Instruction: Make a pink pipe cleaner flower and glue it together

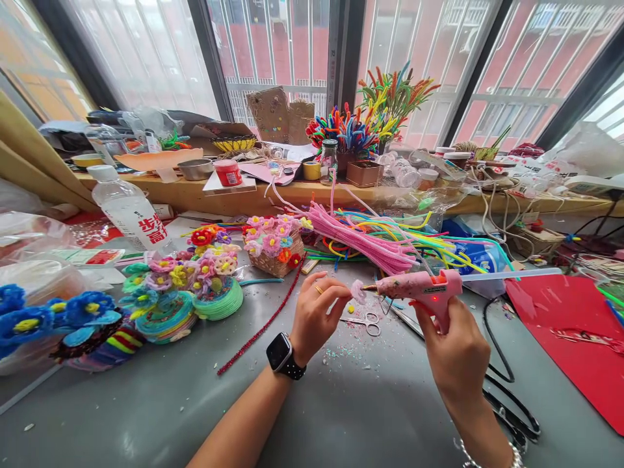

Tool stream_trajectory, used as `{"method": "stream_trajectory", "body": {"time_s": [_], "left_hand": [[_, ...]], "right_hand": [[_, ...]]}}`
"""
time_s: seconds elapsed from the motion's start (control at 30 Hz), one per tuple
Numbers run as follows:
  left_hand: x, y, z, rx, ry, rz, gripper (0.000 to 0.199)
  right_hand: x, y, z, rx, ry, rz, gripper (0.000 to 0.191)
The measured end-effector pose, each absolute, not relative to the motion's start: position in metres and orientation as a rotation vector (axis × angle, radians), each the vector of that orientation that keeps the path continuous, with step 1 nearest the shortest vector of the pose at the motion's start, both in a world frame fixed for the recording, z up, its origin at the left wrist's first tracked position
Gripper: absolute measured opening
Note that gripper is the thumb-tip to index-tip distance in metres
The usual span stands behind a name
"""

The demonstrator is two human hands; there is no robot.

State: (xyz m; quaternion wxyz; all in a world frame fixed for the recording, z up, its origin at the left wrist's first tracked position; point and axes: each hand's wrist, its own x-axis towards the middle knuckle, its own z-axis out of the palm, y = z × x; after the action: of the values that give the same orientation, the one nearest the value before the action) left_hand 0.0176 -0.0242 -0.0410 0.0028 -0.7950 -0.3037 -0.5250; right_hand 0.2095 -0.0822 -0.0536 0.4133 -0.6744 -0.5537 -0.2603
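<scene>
My left hand, with a ring and a dark watch at the wrist, pinches a small pale pink fuzzy flower between thumb and fingertips. My right hand is wrapped round the handle of a pink hot glue gun, whose red light is lit. The nozzle points left and meets or nearly meets the flower; contact is hard to make out. A clear glue stick juts from the gun's back. Below the nozzle lie small scissors and a tiny yellow piece.
Flower-topped pots and a woven basket stand at the left, near a water bottle. Behind my hands lies a pink pipe cleaner bundle. A red sheet and black cable are at the right.
</scene>
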Motion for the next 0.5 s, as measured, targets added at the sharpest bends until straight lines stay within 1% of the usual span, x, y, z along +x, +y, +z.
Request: {"method": "stream_trajectory", "body": {"time_s": [0.17,0.3,0.5], "left_hand": [[0.0183,-0.0234,-0.0427,-2.496,-0.981,-1.631,0.009],[0.0185,-0.0225,-0.0431,-2.496,-0.976,-1.614,0.009],[0.0186,-0.0226,-0.0437,-2.488,-0.962,-1.607,0.010]], "right_hand": [[0.2069,-0.0829,-0.0503,-1.731,-1.289,-0.593,0.038],[0.2043,-0.0839,-0.0465,-1.763,-1.228,-0.499,0.045],[0.2058,-0.0835,-0.0474,-1.709,-1.320,-0.519,0.033]]}}
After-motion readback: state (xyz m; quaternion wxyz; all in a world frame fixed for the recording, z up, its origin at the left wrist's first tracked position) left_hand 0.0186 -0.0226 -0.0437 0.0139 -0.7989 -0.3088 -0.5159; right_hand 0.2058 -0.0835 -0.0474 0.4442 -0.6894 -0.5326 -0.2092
